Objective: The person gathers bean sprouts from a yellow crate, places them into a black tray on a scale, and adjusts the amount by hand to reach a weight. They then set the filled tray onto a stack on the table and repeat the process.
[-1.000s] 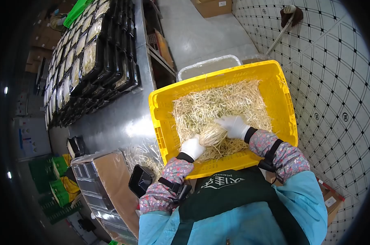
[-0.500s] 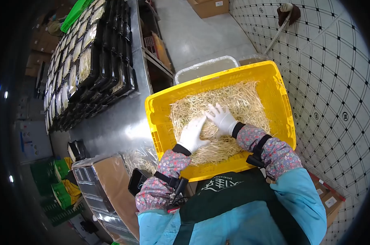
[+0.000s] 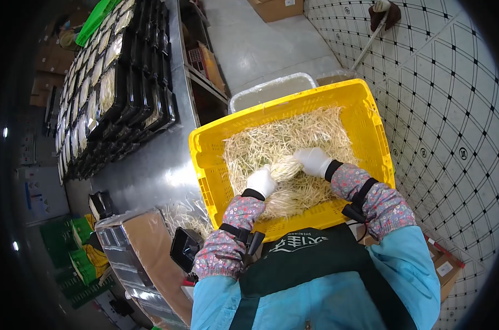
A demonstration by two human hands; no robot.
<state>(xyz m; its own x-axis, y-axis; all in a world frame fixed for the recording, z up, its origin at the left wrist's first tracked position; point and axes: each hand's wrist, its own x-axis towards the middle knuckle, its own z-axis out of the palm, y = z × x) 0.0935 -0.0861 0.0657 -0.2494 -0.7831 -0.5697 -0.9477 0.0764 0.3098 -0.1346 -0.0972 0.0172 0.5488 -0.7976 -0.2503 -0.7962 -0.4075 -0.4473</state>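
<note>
A yellow perforated crate holds a thick layer of pale, straw-like strands. Inside it, my white-gloved left hand is closed on one end of a bunch of strands. My right hand, also gloved in white, is closed round the other end of the bunch, a little higher and to the right. The bunch lies between the two hands, just over the other strands. The fingertips of both hands are partly hidden.
Stacked black trays of pale strands stand on a metal table at the left. A cardboard box with black trays and a small black container are at lower left. A whitish tub sits behind the crate.
Both hands were spread on the strands; now they are closed round a bunch. My left hand has moved slightly right, and my right hand has shifted right. The view has shifted slightly.
</note>
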